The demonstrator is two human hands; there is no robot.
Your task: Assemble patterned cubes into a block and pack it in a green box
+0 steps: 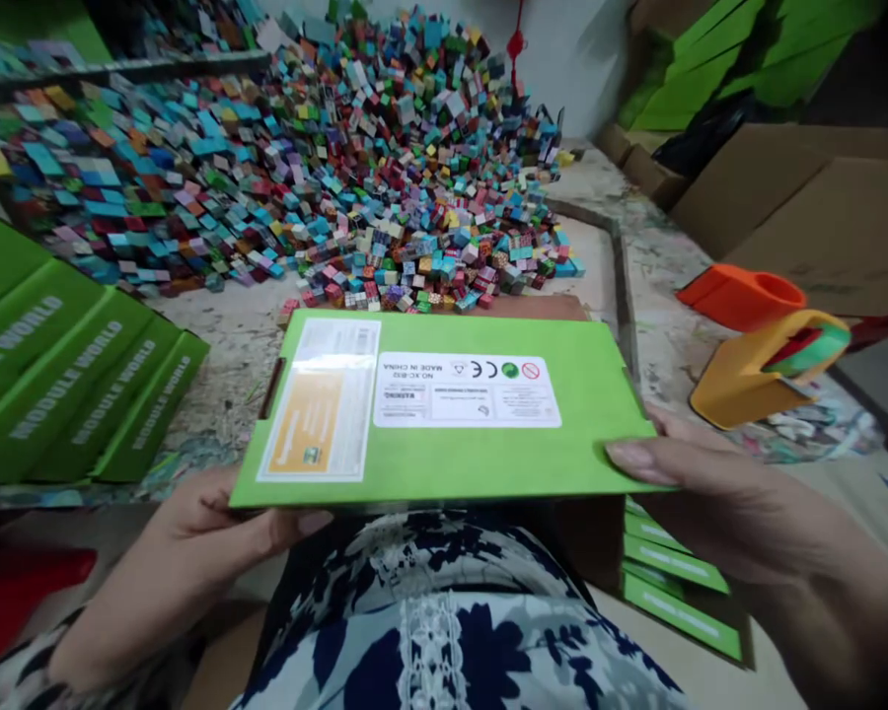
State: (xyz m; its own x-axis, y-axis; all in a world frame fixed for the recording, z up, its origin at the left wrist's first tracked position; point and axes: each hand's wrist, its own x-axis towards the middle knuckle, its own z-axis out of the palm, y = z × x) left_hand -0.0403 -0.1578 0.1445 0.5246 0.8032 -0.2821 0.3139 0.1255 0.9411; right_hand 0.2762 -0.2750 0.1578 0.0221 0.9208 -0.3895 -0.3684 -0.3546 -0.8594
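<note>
A flat green cardboard box (444, 459) is held level in front of me, its printed underside or back face up, with a white label and an orange-and-white sticker. The print reads upside down from here. My left hand (229, 532) grips its near left corner, thumb along the near edge and the other fingers hidden beneath. On the right end, my right hand (717, 483) has its thumb on the top face, while its other fingers are out of sight behind and under the box.
Several green "MODULE WORLD" boxes (81, 385) stand in a row at left. A large heap of small coloured blocks (385, 168) covers the table's back. Orange (740, 296) and yellow tape dispensers (747, 375) sit at right, before cardboard boxes (821, 217). More green boxes (673, 572) lie below.
</note>
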